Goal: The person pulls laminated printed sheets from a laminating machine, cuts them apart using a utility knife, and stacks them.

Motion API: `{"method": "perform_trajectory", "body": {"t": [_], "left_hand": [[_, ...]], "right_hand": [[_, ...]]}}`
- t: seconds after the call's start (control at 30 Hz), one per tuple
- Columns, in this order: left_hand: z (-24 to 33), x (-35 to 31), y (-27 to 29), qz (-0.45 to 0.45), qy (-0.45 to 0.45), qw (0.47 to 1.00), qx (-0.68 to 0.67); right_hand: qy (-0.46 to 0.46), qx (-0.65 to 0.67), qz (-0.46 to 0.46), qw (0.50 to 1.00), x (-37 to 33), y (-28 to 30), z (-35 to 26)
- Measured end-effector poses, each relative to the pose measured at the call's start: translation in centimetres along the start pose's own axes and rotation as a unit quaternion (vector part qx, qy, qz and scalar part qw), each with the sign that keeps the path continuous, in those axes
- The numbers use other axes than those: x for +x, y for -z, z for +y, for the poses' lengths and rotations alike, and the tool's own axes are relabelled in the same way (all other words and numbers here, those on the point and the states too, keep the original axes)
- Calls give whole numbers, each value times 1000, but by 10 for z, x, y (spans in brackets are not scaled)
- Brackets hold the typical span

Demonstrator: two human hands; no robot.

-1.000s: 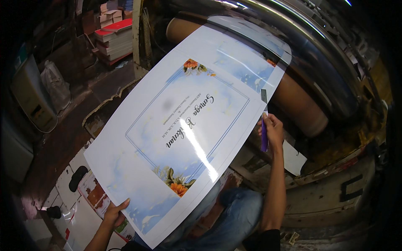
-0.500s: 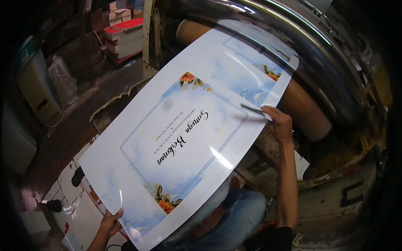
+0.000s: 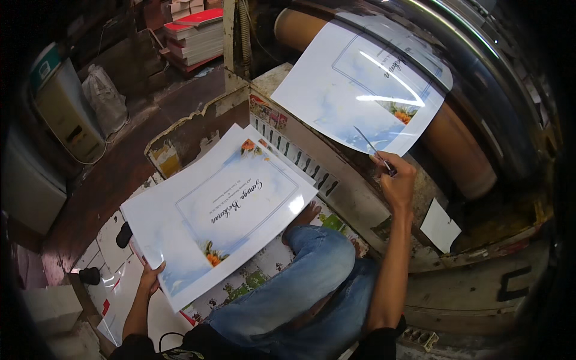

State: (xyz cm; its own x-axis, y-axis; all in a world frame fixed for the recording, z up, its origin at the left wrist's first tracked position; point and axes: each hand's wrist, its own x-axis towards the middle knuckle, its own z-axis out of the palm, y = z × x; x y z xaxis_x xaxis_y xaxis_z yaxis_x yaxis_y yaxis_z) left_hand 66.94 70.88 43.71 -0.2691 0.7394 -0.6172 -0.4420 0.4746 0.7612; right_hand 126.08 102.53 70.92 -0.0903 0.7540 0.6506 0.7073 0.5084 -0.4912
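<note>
My left hand (image 3: 152,277) is closed on the near left edge of a glossy printed sheet (image 3: 252,174) with a blue border and orange flowers. That sheet lies over other white sheets, whose edges show behind it. My right hand (image 3: 396,177) is closed round a thin, pointed blade (image 3: 365,139); its handle is mostly hidden by the fingers. The blade lies across the near edge of a second printed sheet (image 3: 327,90), which hangs from the rollers. Whether my right fingertips also touch that sheet, I cannot tell.
A shiny metal roller (image 3: 456,54) and a brown roller (image 3: 465,150) fill the upper right. A worn wooden panel (image 3: 354,207) stands beyond my knees. A white scrap (image 3: 441,227) lies right of my forearm. Red-covered stacks (image 3: 195,45) stand at the back left.
The long printed sheet has come apart into two: one piece has moved down and left with my left hand, the other still hangs at the rollers. My right hand stays near its edge.
</note>
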Motion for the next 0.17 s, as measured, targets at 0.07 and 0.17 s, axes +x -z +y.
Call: {"method": "perform_trajectory", "body": {"t": [0.07, 0.17], "left_hand": [[-17, 21, -25, 44, -114, 992, 10], [-55, 88, 16, 49, -47, 997, -39]], "right_hand": [[-34, 23, -16, 999, -12, 2, -8], [-57, 36, -41, 997, -17, -5, -38]]}}
